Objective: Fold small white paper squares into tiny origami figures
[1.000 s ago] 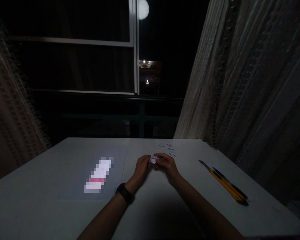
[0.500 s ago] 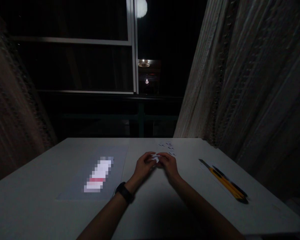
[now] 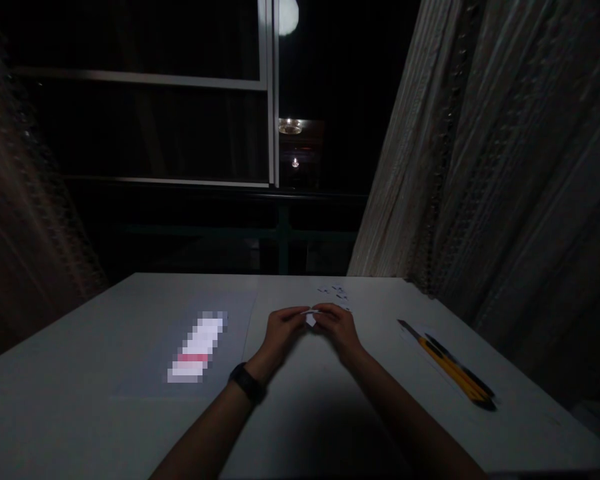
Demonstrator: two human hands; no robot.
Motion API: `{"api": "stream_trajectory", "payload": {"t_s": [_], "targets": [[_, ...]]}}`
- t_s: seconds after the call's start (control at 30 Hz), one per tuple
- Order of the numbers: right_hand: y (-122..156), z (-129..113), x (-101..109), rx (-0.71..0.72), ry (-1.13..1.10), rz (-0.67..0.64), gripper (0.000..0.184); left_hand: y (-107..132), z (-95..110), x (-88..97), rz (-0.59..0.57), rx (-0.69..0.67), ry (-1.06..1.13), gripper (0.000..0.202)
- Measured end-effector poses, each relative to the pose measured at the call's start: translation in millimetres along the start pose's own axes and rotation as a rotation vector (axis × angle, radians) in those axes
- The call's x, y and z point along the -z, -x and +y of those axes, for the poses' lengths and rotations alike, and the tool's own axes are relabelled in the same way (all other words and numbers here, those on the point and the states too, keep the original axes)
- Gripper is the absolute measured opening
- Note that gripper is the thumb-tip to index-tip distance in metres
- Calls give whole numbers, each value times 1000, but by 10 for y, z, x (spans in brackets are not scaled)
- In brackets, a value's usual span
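Between my two hands is a small piece of white paper (image 3: 311, 320), pinched at its upper edge. My left hand (image 3: 283, 328) has its fingers closed on the paper's left side. From the other side my right hand (image 3: 336, 325) grips it, fingertips almost meeting those of the left. Just beyond the right hand lie several small white paper pieces with dark marks (image 3: 338, 291). What is on the held piece is too small and dim to make out.
A yellow utility knife (image 3: 450, 367), blade out, lies at the right with a dark pen-like object (image 3: 455, 357) alongside. On the left a large paper sheet (image 3: 140, 373) carries a bright blurred-out object (image 3: 200, 347). The white table (image 3: 300, 440) ends before a dark window and curtains.
The fingers of both hands have straightened along the paper's top edge, and the paper has turned so that a corner points down. The view has shifted slightly.
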State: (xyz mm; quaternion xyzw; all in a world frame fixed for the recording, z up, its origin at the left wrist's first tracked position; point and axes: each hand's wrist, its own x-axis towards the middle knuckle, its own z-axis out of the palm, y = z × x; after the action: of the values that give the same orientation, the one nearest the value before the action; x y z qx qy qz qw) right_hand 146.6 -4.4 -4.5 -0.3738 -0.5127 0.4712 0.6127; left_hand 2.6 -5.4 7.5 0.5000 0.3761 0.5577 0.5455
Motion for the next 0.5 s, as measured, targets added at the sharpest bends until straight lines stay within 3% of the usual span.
{"api": "stream_trajectory", "payload": {"t_s": [0.5], "targets": [[-71, 60, 91, -38, 18, -84, 31, -8, 37, 55, -15, -135, -231, 24]]}}
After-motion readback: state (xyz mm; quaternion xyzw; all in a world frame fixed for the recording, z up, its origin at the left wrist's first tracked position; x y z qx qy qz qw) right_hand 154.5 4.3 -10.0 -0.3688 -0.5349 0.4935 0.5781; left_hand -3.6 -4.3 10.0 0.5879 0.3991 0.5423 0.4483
